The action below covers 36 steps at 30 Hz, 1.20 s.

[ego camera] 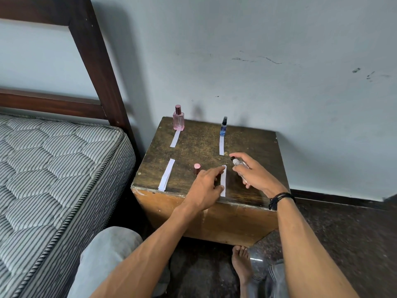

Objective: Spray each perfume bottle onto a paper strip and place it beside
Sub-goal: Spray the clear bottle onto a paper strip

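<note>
1. A wooden box (247, 145) serves as the table, pushed against a scuffed pale wall (257, 50). A striped mattress (53, 168) on a dark bed frame (94, 57) sits at the box's 9 o'clock.
2. At the box's 11 o'clock stands a pink bottle (178, 120), upright with its cap on. A paper strip (175, 138) lies just in front of it, running toward 6 o'clock.
3. At 1 o'clock stands a blue bottle (224, 127), upright, with a black spray top. A second strip (221, 145) lies at its foot, long axis toward 6 o'clock.
4. A small stack of spare strips (166, 175) lies at 8 o'clock, tilted slightly toward 1 o'clock.
5. A pink cap (197, 168) stands near the middle front, partly hidden by the left hand (204, 190).
6. The left hand is spread flat, fingertips pressing down the near strip (223, 181), which lies along the 12-to-6 line at the front edge.
7. The right hand (255, 175) is curled around a clear bottle (239, 166), forefinger on its black top. The bottle is tipped with its nozzle toward 10 o'clock, just beside the strip's far end.
8. A black cord bracelet (280, 200) circles the right wrist.
9. Any label print on the bottles is too small to read.
10. A knee (107, 254) in grey cloth and a bare foot (241, 265) show below the box.
</note>
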Each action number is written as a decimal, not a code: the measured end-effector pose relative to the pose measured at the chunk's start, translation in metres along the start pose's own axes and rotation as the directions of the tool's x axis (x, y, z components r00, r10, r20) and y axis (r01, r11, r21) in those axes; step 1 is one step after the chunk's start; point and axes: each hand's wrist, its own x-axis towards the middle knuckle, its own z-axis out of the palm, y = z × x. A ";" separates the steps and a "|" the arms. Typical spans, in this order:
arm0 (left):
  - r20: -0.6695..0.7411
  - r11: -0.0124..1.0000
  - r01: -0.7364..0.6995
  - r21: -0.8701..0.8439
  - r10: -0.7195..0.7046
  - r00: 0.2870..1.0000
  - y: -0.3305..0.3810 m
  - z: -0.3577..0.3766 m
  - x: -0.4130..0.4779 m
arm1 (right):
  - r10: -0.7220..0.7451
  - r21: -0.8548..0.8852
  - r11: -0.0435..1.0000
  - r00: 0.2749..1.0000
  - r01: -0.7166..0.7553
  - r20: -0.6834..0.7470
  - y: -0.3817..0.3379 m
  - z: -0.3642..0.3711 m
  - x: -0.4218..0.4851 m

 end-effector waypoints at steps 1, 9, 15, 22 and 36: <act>0.006 1.000 0.007 -0.010 -0.007 1.000 0.000 0.000 0.000 | 0.010 0.028 1.000 1.000 -0.010 0.002 -0.001 0.000 -0.001; 0.033 0.999 0.046 -0.016 -0.046 0.998 -0.001 0.002 0.001 | 0.025 0.121 0.992 0.999 -0.022 -0.023 -0.004 -0.005 -0.006; 0.034 0.998 0.051 -0.038 -0.050 0.998 0.002 0.000 0.000 | -0.005 -0.054 0.999 0.999 0.003 -0.041 0.001 -0.003 -0.007; 0.054 0.995 0.068 -0.073 -0.065 0.996 0.005 -0.002 0.000 | -0.033 -0.216 0.976 0.999 0.035 0.009 0.003 0.002 -0.008; 0.061 0.993 0.086 -0.080 -0.082 0.995 0.005 -0.002 0.002 | -0.146 -0.388 0.910 0.988 0.150 0.041 0.006 0.012 -0.004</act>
